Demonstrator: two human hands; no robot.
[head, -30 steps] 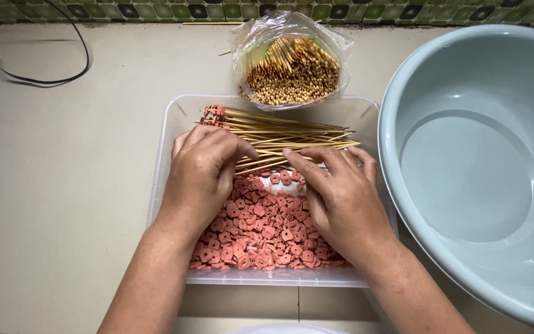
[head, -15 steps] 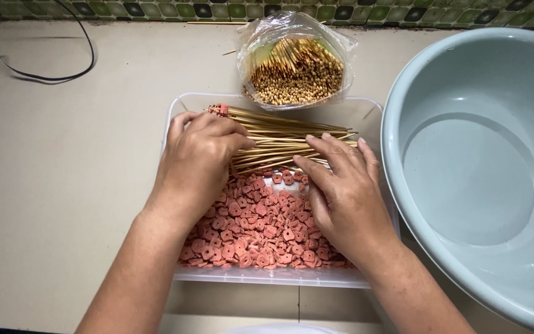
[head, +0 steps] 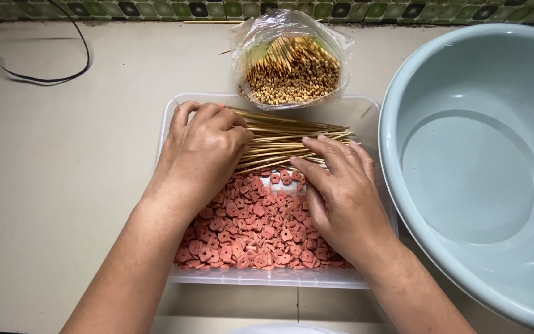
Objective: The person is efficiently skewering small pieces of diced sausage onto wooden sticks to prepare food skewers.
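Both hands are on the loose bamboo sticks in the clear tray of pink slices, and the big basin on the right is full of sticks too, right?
Not quite. The head view shows the basin holds no sticks. The rest stands: the left hand and right hand rest on the loose bamboo sticks in the clear tray of pink slices.
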